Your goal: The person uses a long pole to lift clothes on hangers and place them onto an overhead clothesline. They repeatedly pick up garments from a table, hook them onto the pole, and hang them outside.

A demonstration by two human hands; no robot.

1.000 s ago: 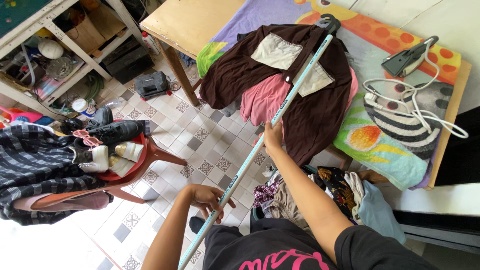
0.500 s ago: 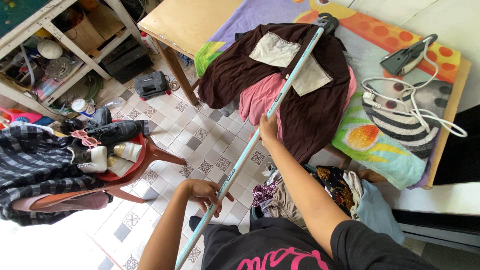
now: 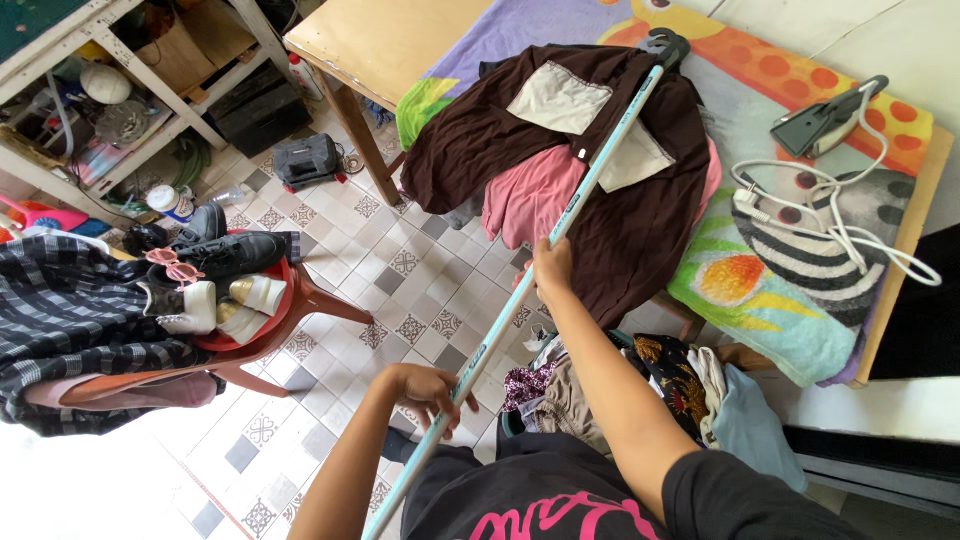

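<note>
- My left hand (image 3: 425,385) and right hand (image 3: 551,268) both grip the long pale-blue pole (image 3: 560,230).
- Beyond them, the brown hangered shirt (image 3: 570,150) could slip off its hooked tip if I tilt.

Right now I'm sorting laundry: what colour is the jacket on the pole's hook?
Dark brown jacket, beige pockets; head view.
</note>
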